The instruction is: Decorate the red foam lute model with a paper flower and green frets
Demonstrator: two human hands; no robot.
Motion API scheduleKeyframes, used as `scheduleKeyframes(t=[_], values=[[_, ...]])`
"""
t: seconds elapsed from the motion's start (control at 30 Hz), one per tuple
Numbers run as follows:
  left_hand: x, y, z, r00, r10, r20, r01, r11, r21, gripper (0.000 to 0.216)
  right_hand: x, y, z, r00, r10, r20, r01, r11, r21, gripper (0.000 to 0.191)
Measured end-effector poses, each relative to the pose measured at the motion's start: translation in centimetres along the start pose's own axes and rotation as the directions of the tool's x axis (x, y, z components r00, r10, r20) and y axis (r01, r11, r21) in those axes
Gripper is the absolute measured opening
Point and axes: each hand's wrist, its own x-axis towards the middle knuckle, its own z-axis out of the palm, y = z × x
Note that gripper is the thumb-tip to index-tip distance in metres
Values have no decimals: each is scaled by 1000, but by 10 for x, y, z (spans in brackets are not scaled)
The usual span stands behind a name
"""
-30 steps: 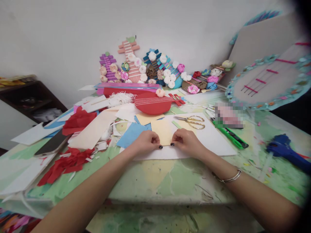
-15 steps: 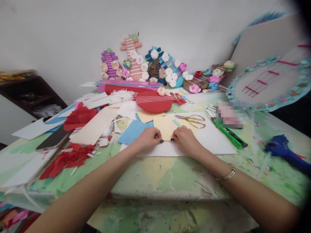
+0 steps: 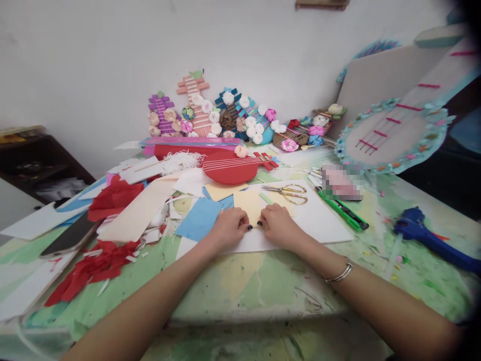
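Observation:
My left hand (image 3: 229, 228) and my right hand (image 3: 276, 225) press side by side on the near edge of a pale yellow paper sheet (image 3: 248, 202). Both sets of fingers are curled, thumbs almost touching, pinching the paper's edge. The sheet lies on a white board (image 3: 319, 220) on the paint-stained green table (image 3: 244, 281). Gold scissors (image 3: 287, 193) lie just beyond my right hand. A blue paper piece (image 3: 199, 218) lies left of my left hand.
A red paper guitar (image 3: 229, 165) lies behind the sheet. Flowered craft instruments (image 3: 210, 113) line the wall. Red paper scraps (image 3: 93, 258), cream sheets and a phone (image 3: 69, 235) crowd the left. A green utility knife (image 3: 343, 210), blue glue gun (image 3: 428, 235) and large round craft (image 3: 391, 135) sit right.
My hands have drawn closer together on the yellow paper's near edge. The view has tilted slightly, shifting the table contents left and down.

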Motion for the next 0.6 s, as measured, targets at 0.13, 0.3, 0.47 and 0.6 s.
scheduleKeyframes(t=[0.13,0.3,0.47,0.6], values=[[3,-1,2,1000,-20,-3,20,1000,-17,9,-3,0,-5,995,-56,-88,56,998,1,10],[4,-5,-2,1000,-3,12,4,998,-56,11,-6,3,-7,898,-362,-249,386,921,51,20],[5,-9,-8,998,25,59,-20,995,-94,14,-5,6,1,857,-432,-279,446,895,-17,25],[3,-12,-8,997,51,64,-43,991,-124,13,-7,6,2,846,-464,-263,461,884,-77,25]])
